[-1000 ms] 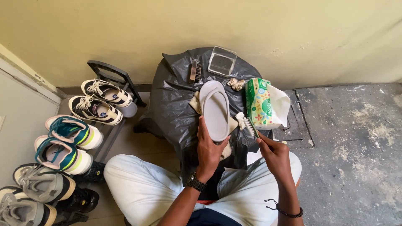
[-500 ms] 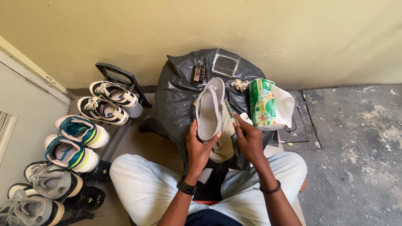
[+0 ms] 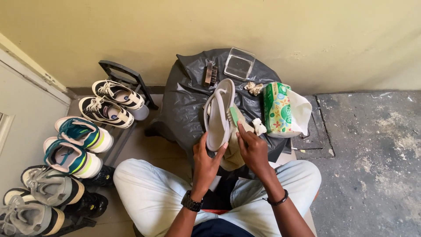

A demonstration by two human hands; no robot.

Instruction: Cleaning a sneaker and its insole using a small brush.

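The left hand [image 3: 206,160] grips the slipper [image 3: 218,114], pointing long-ways toward the wall. The right hand [image 3: 252,147] holds a brush [image 3: 232,116], mostly hidden.

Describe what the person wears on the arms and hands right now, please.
Both forearms are bare, with no sleeves and no gloves in view. The left hand has a dark wristwatch with a chunky black strap on its wrist. The right hand has a thin black bracelet around its wrist. No rings can be made out on either hand.

Pale flip-flop [image 3: 218,115] held on edge, small green brush [image 3: 233,116] against it
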